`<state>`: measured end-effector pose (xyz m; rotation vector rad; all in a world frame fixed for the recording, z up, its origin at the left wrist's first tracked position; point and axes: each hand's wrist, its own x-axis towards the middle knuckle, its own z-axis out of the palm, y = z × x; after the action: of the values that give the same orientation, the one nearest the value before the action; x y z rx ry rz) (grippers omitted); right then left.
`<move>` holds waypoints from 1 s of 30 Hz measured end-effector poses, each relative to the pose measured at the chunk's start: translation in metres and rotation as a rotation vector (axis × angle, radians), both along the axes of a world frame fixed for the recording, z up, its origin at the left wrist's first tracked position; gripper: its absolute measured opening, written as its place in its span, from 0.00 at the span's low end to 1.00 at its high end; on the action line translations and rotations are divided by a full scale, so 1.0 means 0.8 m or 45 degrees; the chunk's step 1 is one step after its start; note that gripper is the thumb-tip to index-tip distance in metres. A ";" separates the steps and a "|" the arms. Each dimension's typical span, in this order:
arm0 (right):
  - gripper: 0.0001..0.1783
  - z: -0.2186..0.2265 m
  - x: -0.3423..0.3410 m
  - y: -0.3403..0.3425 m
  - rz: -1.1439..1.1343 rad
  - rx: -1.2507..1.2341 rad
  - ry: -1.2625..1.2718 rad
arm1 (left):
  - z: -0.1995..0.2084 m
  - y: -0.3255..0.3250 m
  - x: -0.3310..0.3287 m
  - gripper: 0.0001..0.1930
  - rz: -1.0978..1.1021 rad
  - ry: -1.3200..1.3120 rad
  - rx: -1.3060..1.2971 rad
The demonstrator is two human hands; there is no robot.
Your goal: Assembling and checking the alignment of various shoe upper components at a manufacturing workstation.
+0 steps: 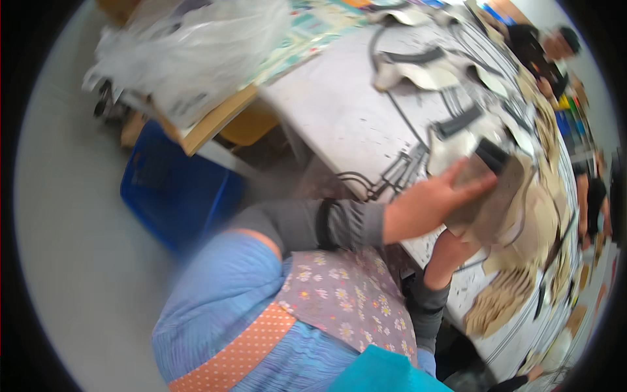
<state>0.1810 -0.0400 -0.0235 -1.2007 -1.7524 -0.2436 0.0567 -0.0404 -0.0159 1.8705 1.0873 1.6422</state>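
Note:
My left hand (431, 199) is closed on a brownish-tan flat piece (486, 199) with a black strip along its upper end; the thumb and fingers press on its face. Motion blurs the piece, and its material cannot be made out. My right hand (452, 251) is at the lower edge of the same piece, its fingers mostly hidden behind it. Both hands are over the white table (326, 111). Just beyond them lie cream pieces with dark strips (457, 134) and a heap of beige pieces (539, 219).
Black cords or strips (392, 176) and dark scraps are strewn on the table. A row of tan pieces (499, 300) lies nearer me. At left are a blue plastic bin (173, 186) and a clear plastic bag (196, 59) on a wooden-edged surface. Other people (539, 59) are across the table.

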 end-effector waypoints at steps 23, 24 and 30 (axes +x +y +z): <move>0.21 0.016 -0.078 -0.040 0.662 -1.151 0.938 | -0.181 -0.261 -0.287 0.25 0.758 0.468 -0.332; 0.20 0.011 -0.076 -0.034 0.623 -1.202 0.965 | -0.212 -0.290 -0.304 0.23 0.984 0.547 -0.445; 0.16 0.010 -0.095 -0.025 0.616 -1.334 1.064 | -0.451 -0.444 -0.413 0.34 1.734 0.719 -1.747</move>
<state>0.1046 -0.0597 -0.0158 -1.2065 -1.2925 1.4134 -0.2734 -0.3960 -0.3769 0.4654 2.9611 0.1552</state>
